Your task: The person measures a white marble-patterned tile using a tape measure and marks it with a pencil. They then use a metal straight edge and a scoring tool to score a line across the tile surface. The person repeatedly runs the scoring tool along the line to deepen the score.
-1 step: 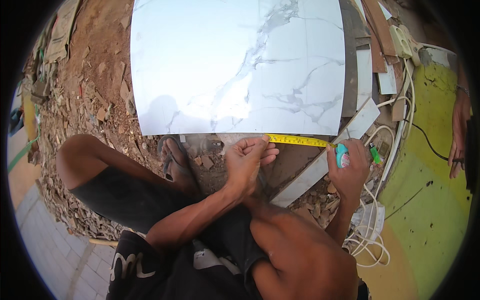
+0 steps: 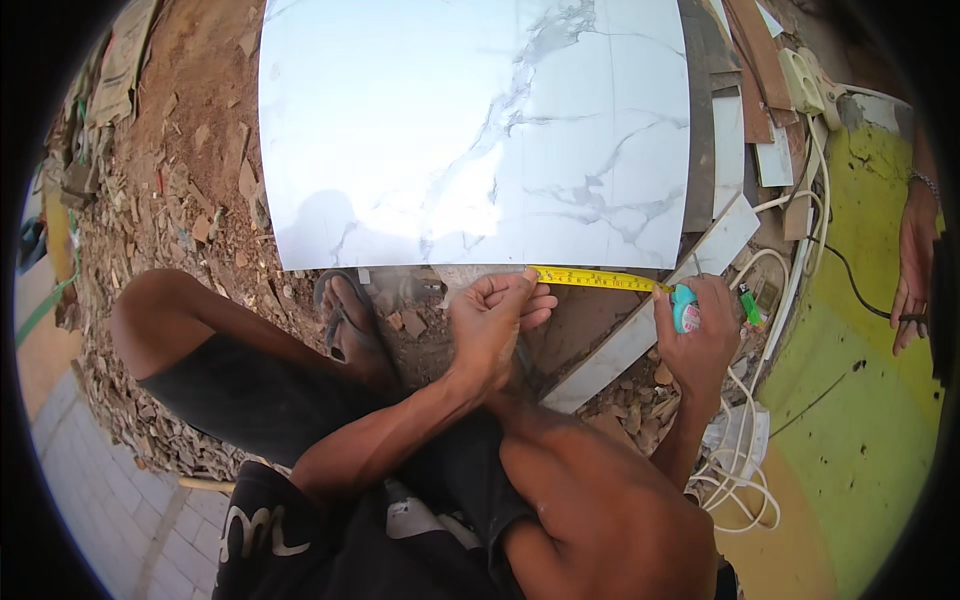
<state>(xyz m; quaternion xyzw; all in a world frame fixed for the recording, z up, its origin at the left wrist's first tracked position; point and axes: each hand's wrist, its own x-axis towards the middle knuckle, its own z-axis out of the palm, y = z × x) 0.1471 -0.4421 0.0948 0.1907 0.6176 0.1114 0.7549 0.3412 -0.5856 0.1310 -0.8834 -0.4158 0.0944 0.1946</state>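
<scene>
A large white marble-patterned tile (image 2: pixel 440 110) lies before me. My left hand (image 2: pixel 495 320) pinches the end of a yellow tape (image 2: pixel 595 278) at the tile's near edge. My right hand (image 2: pixel 700 325) grips the teal tape measure case (image 2: pixel 685 308), with the blade drawn out along that edge between both hands. A small green object (image 2: pixel 750 308) is just right of my right hand. My sandalled foot (image 2: pixel 345 315) rests on rubble below the tile's left part.
Rubble (image 2: pixel 205 200) surrounds the tile. At right are cut strips (image 2: pixel 590 370), brown offcuts (image 2: pixel 750 60), a power strip (image 2: pixel 800 80), white cables (image 2: pixel 760 500) and a yellow-green painted surface (image 2: pixel 840 430). Another person's hand (image 2: pixel 910 290) hangs at the far right. Grey paving (image 2: pixel 100 460) lies lower left.
</scene>
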